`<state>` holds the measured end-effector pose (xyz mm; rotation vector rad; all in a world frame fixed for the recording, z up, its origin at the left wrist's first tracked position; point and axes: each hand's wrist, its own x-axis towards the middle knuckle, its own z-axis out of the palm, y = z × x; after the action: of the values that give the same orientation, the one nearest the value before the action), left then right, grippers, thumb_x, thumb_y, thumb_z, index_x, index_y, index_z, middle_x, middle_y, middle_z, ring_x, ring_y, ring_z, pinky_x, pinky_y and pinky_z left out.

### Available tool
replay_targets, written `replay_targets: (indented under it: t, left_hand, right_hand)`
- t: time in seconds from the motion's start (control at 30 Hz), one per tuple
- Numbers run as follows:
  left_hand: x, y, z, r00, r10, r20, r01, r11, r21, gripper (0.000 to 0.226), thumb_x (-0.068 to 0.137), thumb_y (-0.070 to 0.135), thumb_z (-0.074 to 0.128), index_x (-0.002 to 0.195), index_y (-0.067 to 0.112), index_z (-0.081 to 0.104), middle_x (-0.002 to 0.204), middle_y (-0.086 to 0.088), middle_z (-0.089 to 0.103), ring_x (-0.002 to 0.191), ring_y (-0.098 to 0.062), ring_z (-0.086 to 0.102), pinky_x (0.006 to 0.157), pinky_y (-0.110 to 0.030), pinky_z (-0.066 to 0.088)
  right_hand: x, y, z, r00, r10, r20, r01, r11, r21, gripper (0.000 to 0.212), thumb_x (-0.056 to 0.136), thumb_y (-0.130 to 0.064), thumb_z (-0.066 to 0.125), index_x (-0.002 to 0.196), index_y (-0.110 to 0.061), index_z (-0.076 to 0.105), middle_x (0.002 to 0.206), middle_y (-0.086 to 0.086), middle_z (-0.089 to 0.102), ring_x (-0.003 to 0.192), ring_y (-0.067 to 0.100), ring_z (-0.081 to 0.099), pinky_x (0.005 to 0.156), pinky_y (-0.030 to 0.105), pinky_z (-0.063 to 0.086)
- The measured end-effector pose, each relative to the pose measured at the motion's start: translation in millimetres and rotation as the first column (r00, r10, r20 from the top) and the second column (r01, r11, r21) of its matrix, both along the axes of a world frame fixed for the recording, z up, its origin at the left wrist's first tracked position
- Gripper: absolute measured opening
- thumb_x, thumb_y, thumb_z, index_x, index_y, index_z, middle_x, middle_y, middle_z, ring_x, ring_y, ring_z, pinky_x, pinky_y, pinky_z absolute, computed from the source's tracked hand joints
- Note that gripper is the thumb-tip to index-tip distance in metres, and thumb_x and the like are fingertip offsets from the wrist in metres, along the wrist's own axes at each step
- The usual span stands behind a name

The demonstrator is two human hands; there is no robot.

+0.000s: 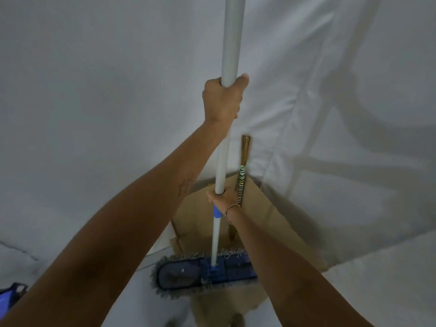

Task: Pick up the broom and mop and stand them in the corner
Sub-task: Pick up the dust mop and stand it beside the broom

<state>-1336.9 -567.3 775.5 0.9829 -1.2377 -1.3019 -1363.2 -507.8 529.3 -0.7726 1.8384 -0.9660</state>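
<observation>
Grey mop handle [230, 43] is getting gripped by both fists, left hand [221, 100] high, right hand [223, 199] low, probably steadying the mop [205, 272] upright beside the broom [243, 175] already leaning in the corner.

corner: broom [243, 175] occupies | left: bare wall [94, 90], free

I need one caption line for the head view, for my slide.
Both hands grip the upright mop: left hand high, right hand low, with the broom already in the corner.
</observation>
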Motion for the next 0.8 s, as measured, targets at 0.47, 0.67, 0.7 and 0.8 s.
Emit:
replay_targets:
  t: [0.47, 0.67, 0.7, 0.8]
  left_hand:
    - [17.7, -85.3, -43.7, 0.974, 0.207, 0.094, -0.209, 0.978, 0.019, 0.039, 0.084, 0.028, 0.065, 0.055, 0.016, 0.042, 0.046, 0.001, 0.040, 0.034, -0.010, 0.036, 0.040, -0.021, 0.035]
    - [24.6, -143.6, -69.8, 0.969, 0.224, 0.101, -0.230, 0.972, 0.048, 0.044, 0.085, 0.028, 0.065, 0.051, 0.018, 0.039, 0.048, 0.000, 0.038, 0.041, -0.014, 0.035, 0.048, -0.028, 0.035]
    - [24.4, -152.5, -74.8, 0.966, 0.238, 0.103, -0.245, 0.968, 0.062, 0.045, 0.085, 0.028, 0.065, 0.050, 0.018, 0.038, 0.048, 0.000, 0.038, 0.042, -0.014, 0.034, 0.049, -0.030, 0.035]
    - [26.5, -183.1, -95.0, 0.964, 0.238, 0.117, -0.250, 0.962, 0.109, 0.046, 0.085, 0.028, 0.065, 0.050, 0.018, 0.037, 0.047, 0.001, 0.036, 0.042, -0.015, 0.033, 0.051, -0.032, 0.035]
  right_hand:
    - [2.3, -89.8, -43.3, 0.982, 0.188, 0.017, -0.189, 0.979, 0.071, 0.023, 0.077, -0.020, 0.066, 0.086, 0.001, 0.069, 0.074, 0.007, 0.068, 0.056, 0.008, 0.055, 0.044, 0.015, 0.042]
    - [7.8, -147.6, -66.0, 0.982, 0.190, 0.004, -0.190, 0.976, 0.105, 0.028, 0.078, -0.017, 0.066, 0.092, 0.007, 0.069, 0.094, 0.021, 0.073, 0.073, 0.020, 0.062, 0.062, 0.026, 0.052]
    - [8.8, -155.9, -71.3, 0.981, 0.195, -0.001, -0.194, 0.975, 0.110, 0.029, 0.079, -0.017, 0.066, 0.093, 0.008, 0.069, 0.096, 0.023, 0.072, 0.074, 0.021, 0.062, 0.065, 0.027, 0.053]
    - [13.0, -181.3, -88.7, 0.979, 0.202, -0.020, -0.198, 0.972, 0.129, 0.032, 0.081, -0.019, 0.065, 0.093, 0.010, 0.068, 0.097, 0.027, 0.071, 0.063, 0.015, 0.059, 0.057, 0.023, 0.049]
